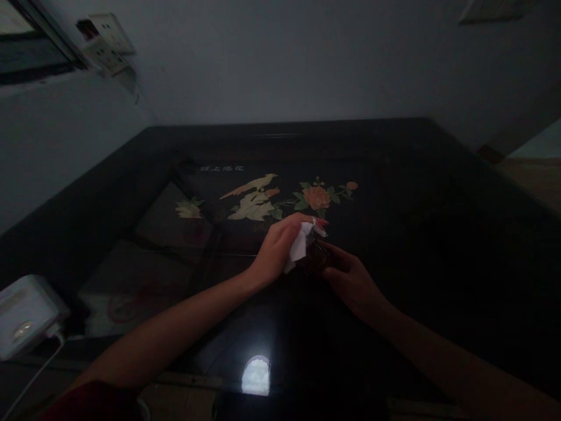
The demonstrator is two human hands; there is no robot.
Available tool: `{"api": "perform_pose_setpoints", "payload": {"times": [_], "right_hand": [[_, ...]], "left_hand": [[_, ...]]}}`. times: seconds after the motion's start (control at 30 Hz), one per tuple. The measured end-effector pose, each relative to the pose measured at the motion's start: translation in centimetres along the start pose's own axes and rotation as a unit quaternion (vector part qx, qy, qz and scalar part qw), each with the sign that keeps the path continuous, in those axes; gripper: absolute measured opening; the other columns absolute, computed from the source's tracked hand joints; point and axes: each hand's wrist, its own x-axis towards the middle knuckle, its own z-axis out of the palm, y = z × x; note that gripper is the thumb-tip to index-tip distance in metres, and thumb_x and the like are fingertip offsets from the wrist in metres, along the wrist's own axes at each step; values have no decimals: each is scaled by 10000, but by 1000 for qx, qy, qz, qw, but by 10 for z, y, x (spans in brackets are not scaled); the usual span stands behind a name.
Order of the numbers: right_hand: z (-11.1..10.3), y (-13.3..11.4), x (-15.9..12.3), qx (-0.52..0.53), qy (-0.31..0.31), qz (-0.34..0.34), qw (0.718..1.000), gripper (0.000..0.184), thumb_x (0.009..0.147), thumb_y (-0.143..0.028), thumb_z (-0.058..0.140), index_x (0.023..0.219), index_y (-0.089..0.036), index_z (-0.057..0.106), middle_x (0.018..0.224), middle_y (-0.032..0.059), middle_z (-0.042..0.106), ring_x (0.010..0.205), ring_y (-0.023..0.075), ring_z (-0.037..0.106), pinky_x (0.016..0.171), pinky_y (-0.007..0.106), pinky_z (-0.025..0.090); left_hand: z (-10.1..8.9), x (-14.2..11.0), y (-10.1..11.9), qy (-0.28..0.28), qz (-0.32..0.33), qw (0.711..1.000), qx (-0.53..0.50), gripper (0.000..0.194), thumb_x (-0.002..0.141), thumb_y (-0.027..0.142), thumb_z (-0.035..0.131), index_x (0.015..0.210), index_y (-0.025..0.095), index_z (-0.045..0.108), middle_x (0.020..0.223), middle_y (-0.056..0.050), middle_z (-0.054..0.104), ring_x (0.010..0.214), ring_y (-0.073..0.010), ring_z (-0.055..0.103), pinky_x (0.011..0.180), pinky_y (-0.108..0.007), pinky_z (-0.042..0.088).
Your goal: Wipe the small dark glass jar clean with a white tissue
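My left hand (281,242) is closed on a crumpled white tissue (300,244), pressing it against a small dark, glassy object (316,257). From the right, the fingers of my right hand (350,278) wrap round that same object, whose exact kind is too dark to make out. Both hands meet just above the middle of a glossy black table (394,175). Beyond them, the tabletop carries a raised picture of a pale bird (253,186) and an orange flower (316,197).
A white box-shaped device (27,313) with a white cable (37,374) sits at the left edge. Wall sockets (107,49) are at the upper left, beside a window frame (56,35). A pale wall (284,64) stands behind the table.
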Motion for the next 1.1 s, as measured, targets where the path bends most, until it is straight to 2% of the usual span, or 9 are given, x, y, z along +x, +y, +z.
{"api": "perform_pose_setpoints", "payload": {"times": [0.17,0.3,0.37,0.5,0.63,0.73,0.9,1.0,1.1], "right_hand": [[-2,3,2,-2,8,-9,1000,507,552,-223,849,1040,-252,717,988,30,754,966,249,670,983,445,441],[-1,2,3,5,-4,-9,1000,508,561,-238,852,1049,-244,712,1005,38,751,958,250,672,984,448,441],[0,1,2,3,-3,-5,1000,510,562,-237,851,1052,-240,710,1003,42,752,942,252,676,983,457,441],[0,0,0,-7,5,1,1000,495,574,-200,833,1050,-250,708,1014,33,746,971,247,669,990,447,434],[1,-2,0,-9,6,3,1000,482,583,-186,818,1047,-252,706,997,27,743,962,236,667,954,415,457],[2,-2,0,-17,6,2,1000,463,581,-195,816,1028,-242,705,943,23,742,927,237,665,892,391,486],[0,0,0,-40,0,-24,999,389,577,-215,833,947,-225,712,910,16,728,863,216,654,759,321,515],[-2,3,0,-60,-3,-43,997,385,601,-228,831,965,-224,708,885,10,717,800,192,642,703,296,512],[-3,3,1,-76,-13,-50,996,322,646,-229,810,952,-224,710,866,4,713,802,185,638,721,296,505]], "left_hand": [[4,6,-7,-10,-147,972,-180,329,861,361,421,800,164,677,931,-68,726,902,-215,667,805,-309,512],[5,7,-7,-31,-197,945,-258,292,823,346,443,826,159,668,893,-69,722,866,-207,672,775,-302,516],[4,7,-7,-28,-192,951,-242,331,846,367,411,838,156,665,901,-76,719,859,-208,671,780,-308,514],[0,3,-6,2,-75,994,-80,399,913,428,378,901,153,666,993,-82,708,880,-208,655,829,-318,492],[-3,-2,-1,-13,57,994,91,425,960,417,307,1017,149,632,1074,-102,681,944,-207,638,852,-329,485],[-4,-4,2,-31,179,959,219,337,959,316,328,1039,149,610,1125,-122,662,1055,-205,612,920,-349,472],[-5,-5,3,-79,334,861,376,219,882,247,457,997,168,627,1137,-123,678,1124,-230,603,995,-421,461],[-5,-5,4,-114,383,813,424,172,858,263,517,946,194,648,1107,-97,703,1126,-237,616,1043,-448,429],[-4,-5,5,-97,400,805,427,168,863,226,510,945,180,650,1075,-100,715,1085,-225,640,1027,-427,447]]}}
